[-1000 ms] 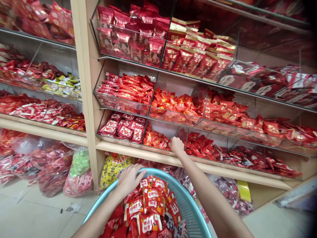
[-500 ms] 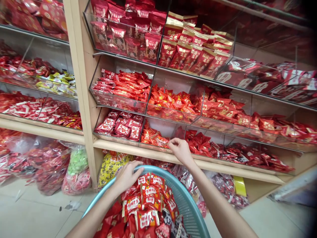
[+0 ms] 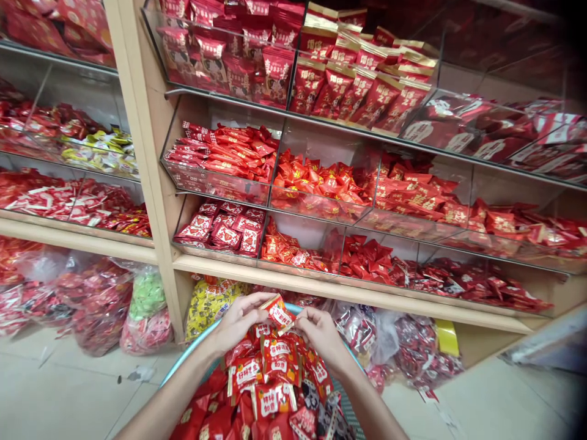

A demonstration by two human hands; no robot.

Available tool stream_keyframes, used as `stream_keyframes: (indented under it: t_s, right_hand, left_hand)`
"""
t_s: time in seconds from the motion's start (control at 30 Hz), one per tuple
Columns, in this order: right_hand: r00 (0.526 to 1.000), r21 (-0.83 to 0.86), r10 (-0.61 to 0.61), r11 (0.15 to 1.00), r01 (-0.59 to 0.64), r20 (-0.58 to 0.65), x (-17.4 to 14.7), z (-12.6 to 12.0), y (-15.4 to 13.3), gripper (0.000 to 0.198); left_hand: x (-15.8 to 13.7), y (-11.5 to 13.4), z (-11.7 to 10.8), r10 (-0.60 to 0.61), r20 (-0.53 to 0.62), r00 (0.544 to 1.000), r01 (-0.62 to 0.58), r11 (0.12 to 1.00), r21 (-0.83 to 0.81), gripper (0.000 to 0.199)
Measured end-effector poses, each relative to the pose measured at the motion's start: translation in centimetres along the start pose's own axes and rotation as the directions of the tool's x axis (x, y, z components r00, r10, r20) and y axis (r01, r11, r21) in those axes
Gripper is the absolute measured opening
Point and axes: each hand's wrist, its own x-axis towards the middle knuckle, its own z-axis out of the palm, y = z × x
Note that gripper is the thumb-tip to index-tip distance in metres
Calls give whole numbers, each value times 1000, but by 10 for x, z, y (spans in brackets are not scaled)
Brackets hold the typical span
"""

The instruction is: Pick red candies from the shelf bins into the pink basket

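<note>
A small red candy packet (image 3: 279, 311) with gold crimped ends is stretched between my hands above the basket. My left hand (image 3: 241, 324) pinches its left end between thumb and fingers. At its right end, my right hand (image 3: 318, 333) grips the edge with the fingertips. Below lies a heap of similar red packets (image 3: 274, 400) with white lettering, with some black-and-white ones at the right side. They fill a teal plastic basket (image 3: 353, 406), whose rim is partly hidden behind my hands and forearms.
Ahead stands a wooden shelf (image 3: 220, 267) with clear-fronted bins of red-wrapped sweets (image 3: 369, 258) in tiers. Beneath it are bags of yellow-wrapped sweets (image 3: 213, 305) and dark red sweets (image 3: 413, 348). More bags (image 3: 98, 305) sit on the tiled floor at the left.
My right hand has come back from the bottom shelf bin to above the basket, with a candy packet. My left hand has left the basket rim and taken the packet's other end.
</note>
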Motion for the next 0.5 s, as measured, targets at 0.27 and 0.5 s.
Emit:
stream_keyframes:
  t_s: [0.27,0.5]
  right_hand:
    - [996,-64,-82,994,84,33,-3,6,16,11]
    - [993,60,-97,994,93,72,-11,4,9,20]
  left_hand:
    - [9,-12,3,-51,-121,991,59,996,65,33]
    - [9,-9,3,-38,-150,988,44,998,35,30]
